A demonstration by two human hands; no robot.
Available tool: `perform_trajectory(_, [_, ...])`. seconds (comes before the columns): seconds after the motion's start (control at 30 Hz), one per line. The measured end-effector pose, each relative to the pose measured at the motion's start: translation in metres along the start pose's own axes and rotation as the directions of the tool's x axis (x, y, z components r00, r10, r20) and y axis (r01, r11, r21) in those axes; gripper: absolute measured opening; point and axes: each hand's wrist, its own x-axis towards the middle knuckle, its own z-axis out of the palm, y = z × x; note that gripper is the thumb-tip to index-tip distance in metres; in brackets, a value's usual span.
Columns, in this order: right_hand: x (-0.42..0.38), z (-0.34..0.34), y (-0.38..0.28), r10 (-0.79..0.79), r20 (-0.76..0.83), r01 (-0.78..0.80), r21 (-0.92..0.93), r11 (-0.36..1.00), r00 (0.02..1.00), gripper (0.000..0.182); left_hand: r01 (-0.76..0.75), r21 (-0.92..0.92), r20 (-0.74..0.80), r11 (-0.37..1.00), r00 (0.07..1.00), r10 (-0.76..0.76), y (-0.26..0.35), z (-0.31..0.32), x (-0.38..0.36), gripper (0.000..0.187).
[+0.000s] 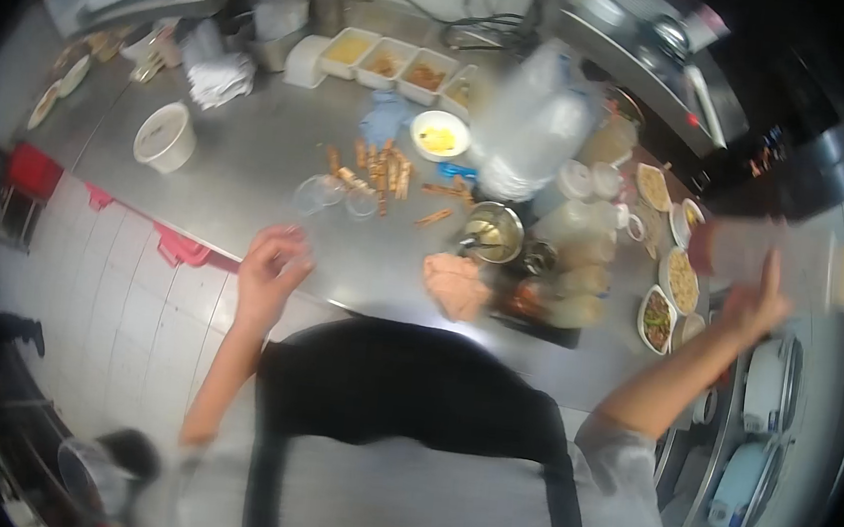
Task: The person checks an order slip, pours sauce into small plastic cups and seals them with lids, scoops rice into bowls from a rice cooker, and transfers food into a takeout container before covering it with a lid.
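Observation:
My left hand (276, 263) is raised at the front edge of the steel table (250, 168), its fingers curled; whether anything small is between them cannot be made out. Out at the right, my right hand (760, 305) is wrapped round a clear container (774, 256) with reddish contents at one end, blurred by motion. White bowls of food (681, 281) stand below and left of that container. Nearest my left hand lie clear round lids (320, 194) and brown sticks (382, 172). An orange cloth (455, 287) lies at the table's front edge.
A metal pot (493, 232), squeeze bottles (581, 277) and a large plastic bag (535, 123) crowd the middle right. Further left is a white tub (165, 138). Trays of food (423, 75) line the back, behind a yellow-filled bowl (440, 137). A shelf (650, 63) stands back right.

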Motion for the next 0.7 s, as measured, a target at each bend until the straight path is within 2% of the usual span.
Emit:
perform_trajectory(0.03, [-0.025,0.016,-0.029,-0.125,0.147,0.135,-0.060,0.989,0.981,0.061,-0.027,-0.005,0.000,1.000,1.000,0.027,-0.004,-0.001,0.005,0.035])
perform_trajectory(0.07, [-0.040,0.019,-0.050,-0.093,0.371,0.159,-0.152,0.976,0.924,0.064,-0.026,0.064,-0.027,0.998,0.999,0.027,-0.001,0.000,0.010,0.041])
perform_trajectory(0.1, [-0.051,0.028,-0.064,-0.036,0.571,0.206,-0.235,0.950,0.820,0.068,-0.019,0.132,-0.049,0.991,0.998,0.025,0.003,0.001,0.014,0.048])
perform_trajectory(0.17, [-0.091,0.103,-0.088,0.186,0.665,0.144,-0.409,0.901,0.724,0.077,-0.099,0.295,-0.040,0.950,0.992,0.116,0.013,-0.001,0.024,0.060])
perform_trajectory(0.23, [-0.116,0.165,-0.089,0.212,0.870,0.511,-0.442,0.738,0.446,0.089,-0.104,0.331,0.008,0.938,0.994,0.108,0.009,-0.008,0.034,0.068])
perform_trajectory(0.3, [-0.144,0.217,-0.083,0.313,0.898,0.623,-0.440,0.647,0.309,0.081,-0.118,0.364,0.033,0.924,0.993,0.114,0.003,-0.017,0.042,0.074])
perform_trajectory(0.37, [-0.171,0.259,-0.059,0.238,0.957,0.779,-0.275,0.563,0.166,0.066,-0.133,0.402,0.040,0.906,0.991,0.127,-0.004,-0.026,0.047,0.077])
perform_trajectory(0.43, [-0.198,0.295,-0.038,0.222,0.973,0.873,-0.156,0.462,0.056,0.062,-0.146,0.418,0.049,0.897,0.989,0.138,-0.013,-0.037,0.052,0.078])
perform_trajectory(0.57, [-0.228,0.350,-0.038,0.236,0.971,0.926,-0.069,0.372,-0.023,0.052,-0.146,0.458,0.075,0.877,0.989,0.126,-0.029,-0.061,0.057,0.082])
perform_trajectory(0.7, [-0.242,0.381,-0.041,0.243,0.967,0.942,-0.012,0.336,-0.075,0.050,-0.130,0.412,0.079,0.902,0.991,0.107,-0.040,-0.084,0.062,0.084])
